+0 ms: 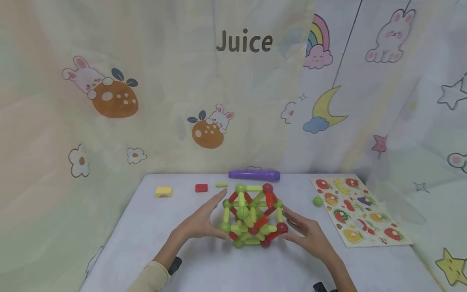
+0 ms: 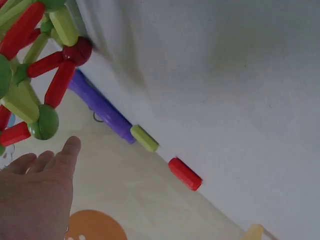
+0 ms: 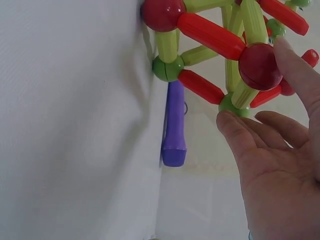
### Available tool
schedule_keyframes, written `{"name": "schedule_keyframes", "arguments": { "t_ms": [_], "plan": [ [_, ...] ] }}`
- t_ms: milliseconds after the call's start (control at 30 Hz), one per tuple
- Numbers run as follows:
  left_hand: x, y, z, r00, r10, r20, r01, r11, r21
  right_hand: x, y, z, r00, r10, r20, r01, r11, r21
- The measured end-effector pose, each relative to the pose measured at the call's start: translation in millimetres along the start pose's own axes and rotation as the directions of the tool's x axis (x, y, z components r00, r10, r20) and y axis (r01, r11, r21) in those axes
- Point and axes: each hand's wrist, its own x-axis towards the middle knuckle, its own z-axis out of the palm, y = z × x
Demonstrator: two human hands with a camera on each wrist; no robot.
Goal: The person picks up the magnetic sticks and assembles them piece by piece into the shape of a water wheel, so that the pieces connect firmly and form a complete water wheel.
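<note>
A magnetic stick-and-ball structure (image 1: 243,212) of red and green rods and balls stands on the table between my two hands. My left hand (image 1: 198,222) is at its left side, fingers extended and thumb low by the bottom corner. In the left wrist view a small gap shows between that fingertip and a green ball (image 2: 45,122). At the right side is my right hand (image 1: 311,237). The right wrist view shows its thumb against a red ball (image 3: 260,66) and its forefinger at a green ball (image 3: 233,105), fingers only slightly bent.
A purple stick (image 1: 254,175) lies at the table's back edge. Left of it are a light green rod (image 1: 221,184), a red piece (image 1: 201,187) and a yellow arched block (image 1: 163,192). To the right lie a green ball (image 1: 318,201) and a fruit picture board (image 1: 361,211).
</note>
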Motion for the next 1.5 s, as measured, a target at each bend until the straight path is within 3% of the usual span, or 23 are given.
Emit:
{"name": "schedule_keyframes", "arguments": {
  "t_ms": [300, 433, 500, 600, 733, 900, 1000, 1233, 1367, 1433, 1500],
  "plan": [
    [4.6, -3.2, 4.6, 0.999, 0.048, 0.011, -0.048, 0.999, -0.011, 3.7, 2.1, -0.4, 1.0, -0.013, 0.012, 0.013, 1.0, -0.005],
    [4.2, -4.2, 3.9, 0.999, 0.044, 0.012, -0.044, 0.999, -0.017, 7.6, 7.2, -18.1, 0.999, -0.044, -0.012, 0.044, 0.999, -0.031],
    [3.8, -4.6, 3.9, 0.999, 0.036, 0.018, -0.035, 0.999, -0.024, 11.0, 10.2, -33.0, 0.996, -0.054, -0.071, 0.045, 0.992, -0.118],
    [3.9, -4.5, 3.3, 0.999, 0.031, 0.025, -0.03, 0.999, -0.025, 20.1, 17.2, -57.0, 0.978, -0.067, -0.2, 0.003, 0.953, -0.304],
    [4.5, -3.0, 1.6, 0.999, 0.024, 0.03, -0.023, 0.999, -0.031, 36.7, 31.1, -81.8, 0.953, 0.017, -0.303, -0.165, 0.866, -0.472],
    [5.0, -3.3, 1.2, 0.999, 0.007, 0.038, -0.005, 0.999, -0.044, 53.0, 50.1, -99.1, 0.933, 0.26, -0.247, -0.351, 0.8, -0.486],
    [5.8, -4.1, 2.6, 0.999, 0.012, 0.04, -0.01, 0.999, -0.041, 56.7, 58.5, -103.8, 0.925, 0.319, -0.208, -0.381, 0.786, -0.487],
    [7.1, -3.0, 5.5, 0.999, 0.022, 0.041, -0.02, 0.999, -0.051, 57.6, 76.4, -103.8, 0.948, 0.261, -0.182, -0.319, 0.766, -0.558],
    [7.2, -2.7, 5.5, 0.999, 0.026, 0.037, -0.024, 0.998, -0.056, 57.5, 81.1, -99.2, 0.935, 0.296, -0.195, -0.354, 0.742, -0.57],
    [7.2, -3.0, 5.4, 0.999, 0.027, 0.034, -0.025, 0.998, -0.061, 56.4, 78.7, -96.0, 0.936, 0.287, -0.204, -0.352, 0.749, -0.561],
    [7.2, -4.5, 6.0, 0.999, 0.03, 0.036, -0.027, 0.998, -0.063, 52.6, 71.0, -92.0, 0.946, 0.232, -0.229, -0.321, 0.779, -0.538]
  ]
}}
